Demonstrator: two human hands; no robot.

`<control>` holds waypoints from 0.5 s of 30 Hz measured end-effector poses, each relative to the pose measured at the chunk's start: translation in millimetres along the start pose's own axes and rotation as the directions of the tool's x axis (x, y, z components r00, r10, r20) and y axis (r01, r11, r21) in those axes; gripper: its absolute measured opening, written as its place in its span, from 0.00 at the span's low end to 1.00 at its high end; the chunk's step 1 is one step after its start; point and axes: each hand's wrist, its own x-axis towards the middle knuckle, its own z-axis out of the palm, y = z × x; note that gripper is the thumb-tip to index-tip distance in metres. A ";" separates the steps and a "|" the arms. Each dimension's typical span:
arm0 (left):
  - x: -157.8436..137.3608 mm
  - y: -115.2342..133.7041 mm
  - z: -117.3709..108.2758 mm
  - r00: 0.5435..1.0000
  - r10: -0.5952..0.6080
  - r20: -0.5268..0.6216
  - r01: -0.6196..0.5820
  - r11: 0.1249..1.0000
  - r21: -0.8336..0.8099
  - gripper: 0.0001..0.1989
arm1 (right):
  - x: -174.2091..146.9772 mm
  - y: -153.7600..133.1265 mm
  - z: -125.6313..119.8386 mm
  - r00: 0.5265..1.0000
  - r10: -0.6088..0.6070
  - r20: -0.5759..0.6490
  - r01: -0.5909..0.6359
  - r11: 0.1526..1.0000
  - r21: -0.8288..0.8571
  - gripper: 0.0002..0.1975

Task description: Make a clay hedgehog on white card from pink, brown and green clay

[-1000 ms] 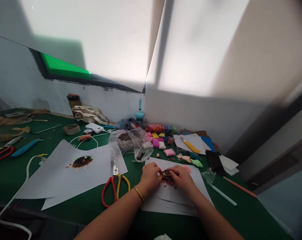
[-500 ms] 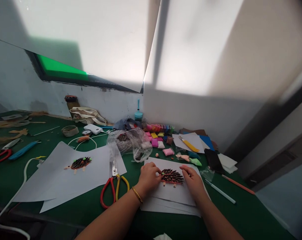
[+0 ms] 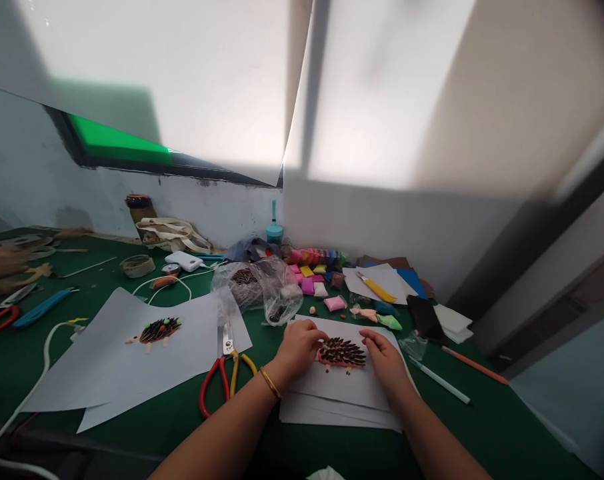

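A hedgehog figure [image 3: 343,353], with dark pointed spines on a pinkish clay body and short pale legs, lies on a stack of white paper [image 3: 342,393]. My left hand [image 3: 301,348] rests at its left end, thumb and fingertips drawn together. Whatever they pinch is too small to make out, and this end is partly hidden. A tiny green bit [image 3: 325,345] shows beside those fingertips. At the opposite end, my right hand [image 3: 385,353] lies on the paper, fingers loosely stretched towards the spines, with nothing visible in them.
Red-and-yellow-handled scissors [image 3: 227,367] lie left of the stack. Another hedgehog figure [image 3: 158,332] sits on paper further left. Clay packets [image 3: 335,303], a plastic bag [image 3: 255,283], a yellow cutter [image 3: 379,289] and a white pen [image 3: 442,382] lie around. Another person's hand [image 3: 5,265] is at far left.
The view has shifted slightly. My hands stay at the two ends of the hedgehog figure with little movement. Another person's hand shows more clearly at the far left.
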 end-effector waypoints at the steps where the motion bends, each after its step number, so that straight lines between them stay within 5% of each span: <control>1: 2.2 -0.6 -1.6 0.999 0.025 0.029 -0.026 0.999 0.021 0.11 | 0.4 1.5 0.3 1.000 -0.007 0.003 0.007 1.000 0.003 0.18; 6: 19.4 -6.5 -11.6 0.975 0.124 0.184 -0.143 0.985 0.091 0.08 | 2.1 7.5 1.7 1.000 -0.026 0.008 0.026 1.000 0.017 0.18; 15: 54.5 -32.8 -10.4 0.845 0.350 0.404 -0.296 0.936 -0.190 0.07 | 3.0 7.1 2.2 0.999 -0.045 0.004 0.045 0.999 0.008 0.17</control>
